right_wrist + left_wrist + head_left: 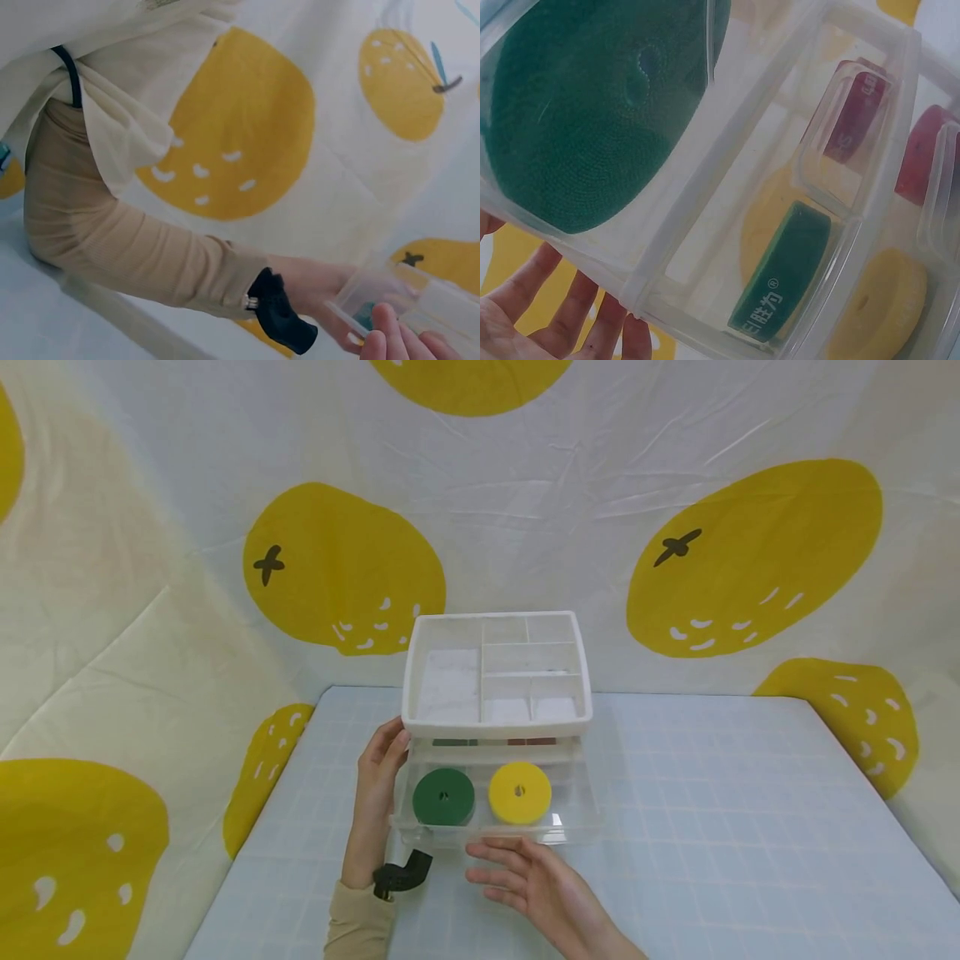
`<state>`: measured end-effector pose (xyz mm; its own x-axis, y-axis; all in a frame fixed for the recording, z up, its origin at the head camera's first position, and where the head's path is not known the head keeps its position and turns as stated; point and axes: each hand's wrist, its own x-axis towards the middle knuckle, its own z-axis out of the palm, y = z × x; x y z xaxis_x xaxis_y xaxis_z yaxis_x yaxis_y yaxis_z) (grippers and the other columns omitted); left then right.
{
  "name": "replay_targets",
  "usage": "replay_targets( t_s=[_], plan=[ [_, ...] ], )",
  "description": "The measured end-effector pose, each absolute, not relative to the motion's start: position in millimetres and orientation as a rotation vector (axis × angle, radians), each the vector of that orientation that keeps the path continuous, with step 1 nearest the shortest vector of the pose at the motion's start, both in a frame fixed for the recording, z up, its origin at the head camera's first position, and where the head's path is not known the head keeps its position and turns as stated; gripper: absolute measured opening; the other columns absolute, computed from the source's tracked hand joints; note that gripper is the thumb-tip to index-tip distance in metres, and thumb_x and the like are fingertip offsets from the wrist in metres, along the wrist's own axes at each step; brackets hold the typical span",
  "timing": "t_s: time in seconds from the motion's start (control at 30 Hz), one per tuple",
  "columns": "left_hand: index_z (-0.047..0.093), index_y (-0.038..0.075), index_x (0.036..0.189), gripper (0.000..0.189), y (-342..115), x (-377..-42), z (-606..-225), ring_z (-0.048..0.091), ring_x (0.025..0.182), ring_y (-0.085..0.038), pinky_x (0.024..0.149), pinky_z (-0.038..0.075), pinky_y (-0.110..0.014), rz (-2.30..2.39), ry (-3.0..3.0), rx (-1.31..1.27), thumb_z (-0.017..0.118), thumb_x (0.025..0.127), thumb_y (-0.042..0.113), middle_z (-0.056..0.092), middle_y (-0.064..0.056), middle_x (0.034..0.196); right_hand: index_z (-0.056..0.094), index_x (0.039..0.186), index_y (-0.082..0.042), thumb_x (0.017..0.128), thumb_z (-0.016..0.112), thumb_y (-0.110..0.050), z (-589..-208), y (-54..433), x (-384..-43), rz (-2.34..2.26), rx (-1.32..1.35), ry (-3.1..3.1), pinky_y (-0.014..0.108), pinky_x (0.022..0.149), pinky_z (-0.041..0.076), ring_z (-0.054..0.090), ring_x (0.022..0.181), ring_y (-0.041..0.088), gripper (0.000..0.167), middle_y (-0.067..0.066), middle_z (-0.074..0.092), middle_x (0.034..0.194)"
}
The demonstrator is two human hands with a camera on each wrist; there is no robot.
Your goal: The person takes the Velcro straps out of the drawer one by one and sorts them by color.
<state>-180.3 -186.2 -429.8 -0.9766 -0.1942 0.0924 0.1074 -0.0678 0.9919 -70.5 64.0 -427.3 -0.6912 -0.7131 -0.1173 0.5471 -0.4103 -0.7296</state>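
Note:
A small storage box with a white divided top tray (497,731) stands on the table, its clear drawer (480,837) pulled out toward me. Inside that drawer lie a green tape roll (443,797) and a yellow tape roll (520,792), side by side, each with a small centre hole. My left hand (381,768) rests against the box's left side, fingertips just under the tray's corner; in the left wrist view its fingers (577,307) reach along the clear plastic. At the drawer's front edge is my right hand (528,881), fingers extended and spread, holding nothing.
More rolls show through the plastic in the left wrist view, including a red one (855,116). A light-blue checked cloth (750,827) covers the table. Behind it hangs a pale curtain (540,527) with yellow fruit prints. A black strap mount (402,873) sits at my left wrist.

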Motion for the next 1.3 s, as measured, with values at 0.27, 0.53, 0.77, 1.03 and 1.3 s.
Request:
replay_targets(
  t_s=[0.27,0.53,0.77,1.03,1.3],
  plan=[
    [0.056,0.014,0.129,0.038,-187,-180,-430,0.052,0.118,-0.013,0.104,0.041,-0.04,-2.172,-1.997,0.081,0.06,0.095,0.03,0.058,0.006,0.124,0.034,0.147,-0.004,0.106,0.026,-0.038,-418,77,-68,-1.875,-0.396,1.357,0.032,0.103,0.045,0.059,0.121,0.02,0.054,0.015,0.048,0.145],
    [0.056,0.015,0.13,0.039,-187,-178,-429,0.052,0.117,-0.012,0.104,0.041,-0.038,-2.154,-2.032,0.109,0.059,0.095,0.033,0.058,0.005,0.125,0.054,0.134,-0.007,0.105,0.033,-0.032,-400,96,-66,-1.66,-0.541,1.568,0.023,0.093,0.049,0.064,0.113,0.015,0.043,0.018,0.055,0.137],
    [0.056,0.017,0.13,0.042,-186,-177,-429,0.051,0.12,-0.014,0.106,0.04,-0.041,-2.167,-2.033,0.104,0.059,0.094,0.039,0.056,0.003,0.129,0.058,0.129,-0.017,0.104,0.039,-0.029,-378,109,-64,-1.494,-0.675,1.76,0.019,0.089,0.048,0.06,0.11,0.005,0.033,0.004,0.062,0.129],
    [0.055,0.017,0.131,0.04,-186,-178,-428,0.05,0.119,-0.014,0.105,0.04,-0.042,-2.167,-2.025,0.103,0.059,0.095,0.035,0.056,0.004,0.128,0.054,0.13,-0.028,0.102,0.047,-0.025,-350,119,-66,-1.275,-1.082,2.162,0.024,0.093,0.049,0.057,0.112,0.004,0.029,-0.009,0.06,0.129],
    [0.055,0.015,0.13,0.039,-186,-179,-430,0.051,0.119,-0.014,0.105,0.04,-0.042,-2.183,-1.996,0.076,0.06,0.095,0.032,0.057,0.004,0.126,0.058,0.124,-0.025,0.099,0.053,-0.024,-338,119,-83,-1.272,-1.211,2.362,0.025,0.089,0.051,0.06,0.107,0.004,0.025,-0.011,0.064,0.121]
  ],
)
